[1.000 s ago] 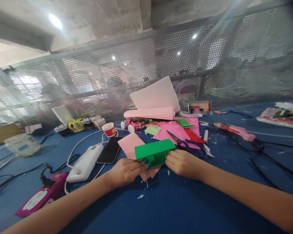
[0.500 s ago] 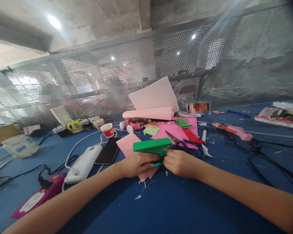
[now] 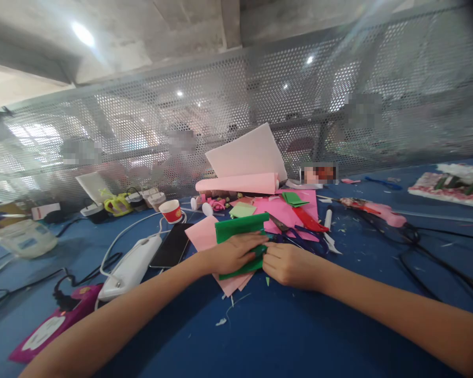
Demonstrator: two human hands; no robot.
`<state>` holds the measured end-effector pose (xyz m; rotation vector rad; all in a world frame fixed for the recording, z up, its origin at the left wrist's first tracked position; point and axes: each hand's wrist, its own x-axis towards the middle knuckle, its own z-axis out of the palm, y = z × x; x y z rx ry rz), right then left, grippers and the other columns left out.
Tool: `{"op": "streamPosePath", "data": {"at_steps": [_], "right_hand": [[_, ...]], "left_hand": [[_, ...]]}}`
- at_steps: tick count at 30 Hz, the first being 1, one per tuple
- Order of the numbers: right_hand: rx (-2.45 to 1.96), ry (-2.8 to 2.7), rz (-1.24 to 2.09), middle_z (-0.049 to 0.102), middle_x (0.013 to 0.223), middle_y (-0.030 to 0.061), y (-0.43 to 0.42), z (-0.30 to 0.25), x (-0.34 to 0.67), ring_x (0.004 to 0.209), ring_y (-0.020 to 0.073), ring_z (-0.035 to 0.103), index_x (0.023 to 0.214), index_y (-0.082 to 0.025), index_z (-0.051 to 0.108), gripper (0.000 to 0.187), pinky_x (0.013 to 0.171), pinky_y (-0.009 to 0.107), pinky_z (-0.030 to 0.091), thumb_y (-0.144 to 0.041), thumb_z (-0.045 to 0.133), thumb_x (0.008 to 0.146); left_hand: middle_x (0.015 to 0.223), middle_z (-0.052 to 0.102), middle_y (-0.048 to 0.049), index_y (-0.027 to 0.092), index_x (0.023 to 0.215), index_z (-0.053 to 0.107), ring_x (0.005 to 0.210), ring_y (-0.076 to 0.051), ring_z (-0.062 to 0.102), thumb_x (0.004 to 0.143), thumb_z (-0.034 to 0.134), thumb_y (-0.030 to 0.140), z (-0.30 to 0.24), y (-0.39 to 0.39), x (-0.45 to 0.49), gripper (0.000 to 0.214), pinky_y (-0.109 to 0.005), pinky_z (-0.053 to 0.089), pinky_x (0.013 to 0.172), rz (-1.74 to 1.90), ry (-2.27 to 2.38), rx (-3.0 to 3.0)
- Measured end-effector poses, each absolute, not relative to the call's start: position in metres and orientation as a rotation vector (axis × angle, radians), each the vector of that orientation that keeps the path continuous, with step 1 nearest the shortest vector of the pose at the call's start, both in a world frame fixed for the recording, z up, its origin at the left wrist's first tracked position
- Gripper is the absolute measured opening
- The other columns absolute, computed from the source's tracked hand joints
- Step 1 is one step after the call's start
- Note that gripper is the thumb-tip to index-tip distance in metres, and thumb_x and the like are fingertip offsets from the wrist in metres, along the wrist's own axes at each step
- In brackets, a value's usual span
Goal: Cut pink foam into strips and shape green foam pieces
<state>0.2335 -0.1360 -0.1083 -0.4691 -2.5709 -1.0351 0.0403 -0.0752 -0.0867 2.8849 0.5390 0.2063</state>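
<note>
A green folded sheet [image 3: 238, 228] lies on a pale pink sheet [image 3: 205, 233] on the blue table [image 3: 284, 331]. My left hand [image 3: 234, 252] lies flat on the green sheet, fingers stretched out and pressing it down. My right hand [image 3: 286, 265] sits curled at the sheet's right edge, fingertips touching my left hand's; what it pinches is hidden. Scissors with red and blue handles [image 3: 299, 228] lie just behind my right hand on a bright pink sheet [image 3: 287, 210].
A black phone [image 3: 171, 244], a white power strip [image 3: 130, 268] with cables, a magenta device [image 3: 49, 328] and a red paper cup [image 3: 171, 210] lie left. A pink glue gun [image 3: 374, 210] and black cables are right. Rolled pink and white sheets [image 3: 244, 168] stand behind, before a perforated metal fence.
The green sheet was held up and folded between both hands; now it lies pressed down flat under my left hand. My right hand has stayed at its right edge.
</note>
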Motion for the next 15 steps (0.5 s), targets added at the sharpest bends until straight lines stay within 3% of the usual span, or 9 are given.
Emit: {"op": "streamPosePath", "data": {"at_steps": [4,15], "right_hand": [[-0.435,-2.547,-1.067,0.061,0.063,0.0041,-0.1369,-0.1053,0.2332,0.061,0.0164,0.059,0.066,-0.013,0.059,0.018,0.073,0.032,0.050,-0.005,0.051,0.080],[-0.419,-2.644,-1.178,0.063,0.067,0.0059,-0.1381,-0.1003,0.2333,0.066,0.0188,0.061,0.074,-0.013,0.061,0.022,0.080,0.039,0.048,-0.006,0.043,0.084]], "left_hand": [[0.146,0.033,-0.0072,0.021,0.139,0.031,0.137,-0.020,0.024,0.094,0.028,0.026,-0.0915,-0.0718,0.0364,0.045,-0.045,0.015,0.113,0.140,0.509,2.937],[0.148,0.027,-0.0076,0.017,0.140,0.030,0.139,-0.024,0.011,0.095,0.023,0.030,-0.0941,-0.0730,0.0377,0.047,-0.050,0.010,0.113,0.075,0.581,2.971]]}}
